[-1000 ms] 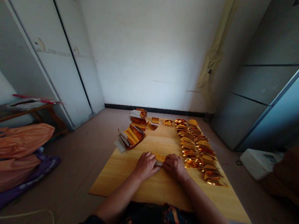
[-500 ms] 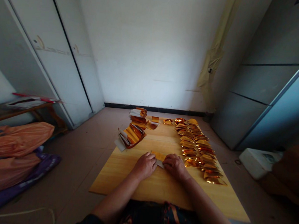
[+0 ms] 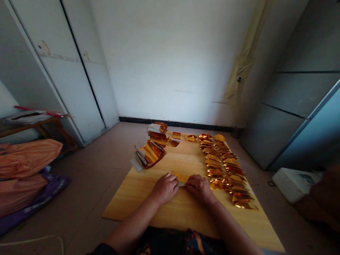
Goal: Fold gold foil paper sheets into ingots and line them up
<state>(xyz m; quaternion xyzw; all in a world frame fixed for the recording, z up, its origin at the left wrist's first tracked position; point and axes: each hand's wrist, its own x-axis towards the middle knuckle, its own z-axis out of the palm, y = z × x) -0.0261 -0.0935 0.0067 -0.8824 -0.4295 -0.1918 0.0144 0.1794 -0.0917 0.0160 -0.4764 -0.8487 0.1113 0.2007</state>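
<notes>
A sheet of gold foil paper lies on the wooden board, its near edge turned up to show a narrow grey-white underside. My left hand grips the sheet's left side with curled fingers. On the opposite side my right hand pinches the paper, fingers bent and close together. Both palms rest low over the board. To the right stand rows of folded gold paper pieces. Loose stacks of gold foil sheets lie at the far left of the board.
A single folded gold piece sits near the board's far edge. Orange and purple bags lie on the floor at left, below a wooden bench. A white box and a grey refrigerator stand at right.
The grey-white strip along the sheet's near edge looks narrower between my hands. Both hands stay in nearly the same place.
</notes>
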